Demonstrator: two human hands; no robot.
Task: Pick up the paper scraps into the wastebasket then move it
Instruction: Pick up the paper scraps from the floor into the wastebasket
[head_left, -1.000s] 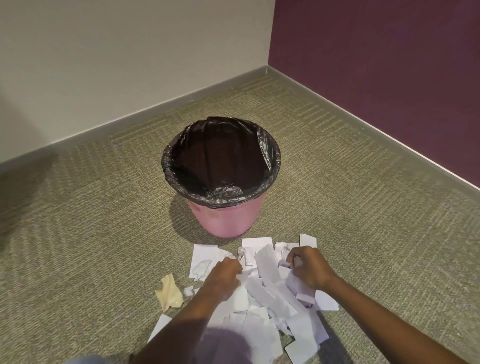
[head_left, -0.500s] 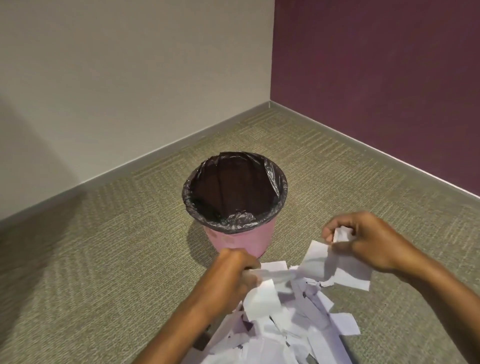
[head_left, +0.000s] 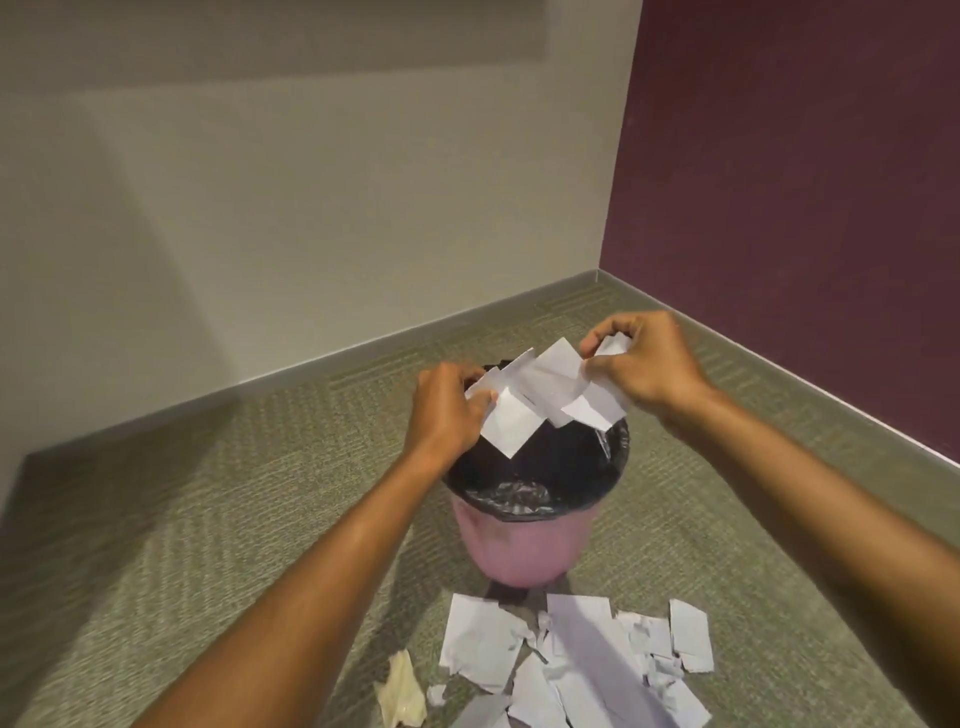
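Note:
A pink wastebasket lined with a black bag stands on the carpet in front of me. Directly above its mouth, my left hand and my right hand each grip a bunch of white paper scraps, which hang between them. More white paper scraps lie in a heap on the carpet just in front of the basket. A crumpled yellowish scrap lies to the left of that heap.
The basket stands near a room corner: a beige wall runs behind it and a dark purple wall on the right, both with grey baseboards. Green-grey carpet spreads to the left and right of the basket.
Both hands gathered scraps from the floor heap, lifted them and carried them forward over the basket's mouth. The view tilted up with them.

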